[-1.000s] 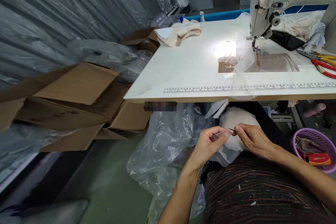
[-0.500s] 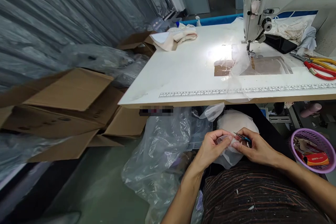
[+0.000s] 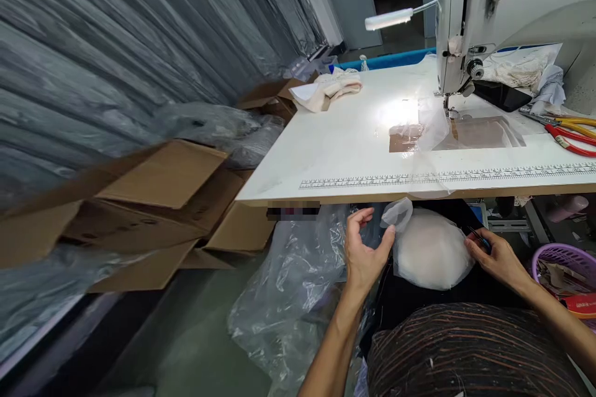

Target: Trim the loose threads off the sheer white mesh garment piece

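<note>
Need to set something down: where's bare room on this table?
The white tabletop is bare at left, between the folded cream cloth, the printed ruler and the sheer fabric by the needle. Crowded: the right side, with lace, a flat black object and bright-handled tools.

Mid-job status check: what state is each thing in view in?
Left hand: open, fingers spread
Right hand: closed on the snips
Snips: held; blades open or shut, unclear
Round white piece: lying on the lap
Sheer fabric: draped over the table edge
Lamp: lit
Cardboard box: open
Purple basket: upright, holding scraps
</note>
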Tool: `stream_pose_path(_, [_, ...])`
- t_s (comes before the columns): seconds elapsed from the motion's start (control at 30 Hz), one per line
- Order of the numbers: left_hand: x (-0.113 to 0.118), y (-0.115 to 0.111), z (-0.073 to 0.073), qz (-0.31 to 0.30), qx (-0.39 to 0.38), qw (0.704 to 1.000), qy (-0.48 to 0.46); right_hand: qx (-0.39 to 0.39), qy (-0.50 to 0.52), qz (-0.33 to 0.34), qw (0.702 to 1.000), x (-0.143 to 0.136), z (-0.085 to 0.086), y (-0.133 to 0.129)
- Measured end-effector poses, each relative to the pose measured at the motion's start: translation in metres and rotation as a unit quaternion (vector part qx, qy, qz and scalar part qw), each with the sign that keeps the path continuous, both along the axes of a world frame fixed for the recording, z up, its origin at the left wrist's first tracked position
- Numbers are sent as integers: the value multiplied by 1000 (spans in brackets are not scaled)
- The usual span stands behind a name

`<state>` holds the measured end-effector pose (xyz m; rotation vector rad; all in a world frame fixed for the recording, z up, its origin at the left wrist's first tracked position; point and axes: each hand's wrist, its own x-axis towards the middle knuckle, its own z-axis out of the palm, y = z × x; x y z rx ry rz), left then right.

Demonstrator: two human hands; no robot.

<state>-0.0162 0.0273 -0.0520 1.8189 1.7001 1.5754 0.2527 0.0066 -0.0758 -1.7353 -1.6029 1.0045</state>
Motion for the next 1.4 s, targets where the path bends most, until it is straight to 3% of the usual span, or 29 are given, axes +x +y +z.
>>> stream_pose_path(0.17, [5, 8, 0, -33, -26, 999, -5, 17, 8, -37, 999, -1, 9, 2])
stream_pose_path(0.3, [6, 7, 10, -42, 11, 999, -10, 90, 29, -34, 995, -3, 26, 5])
stream_pose_path(0.47, [-2, -3, 28, 4, 89, 996, -14, 134, 45, -28, 990, -8, 47, 8])
stream_pose_path(0.63, [-12, -22, 42, 39, 204, 966, 153, 148, 63, -17, 987, -16, 56, 2])
stream_pose_path(0.73, [-11, -36, 46, -20, 225, 942, 250, 108, 101, 39, 988, -29, 60, -10])
stream_pose_path(0.83, [1, -52, 46, -148, 175, 931, 283, 29, 153, 131, 979, -48, 61, -22])
stream_pose_path(0.97, [15, -65, 42, -277, 138, 906, 288, -17, 195, 160, 968, -70, 61, -26])
stream_pose_path(1.07, [12, -59, 38, -275, 115, 931, 210, 14, 203, 171, 964, -75, 62, -23])
stream_pose_path(1.2, [1, -28, 34, -228, 9, 968, 108, 30, 188, 195, 962, -70, 67, -24])
stream_pose_path(1.27, [1, -11, 32, -280, -62, 955, 73, 32, 181, 203, 962, -68, 70, -27])
stream_pose_path(1.4, [15, 7, 31, -422, -175, 889, -43, 46, 167, 210, 962, -64, 71, -30])
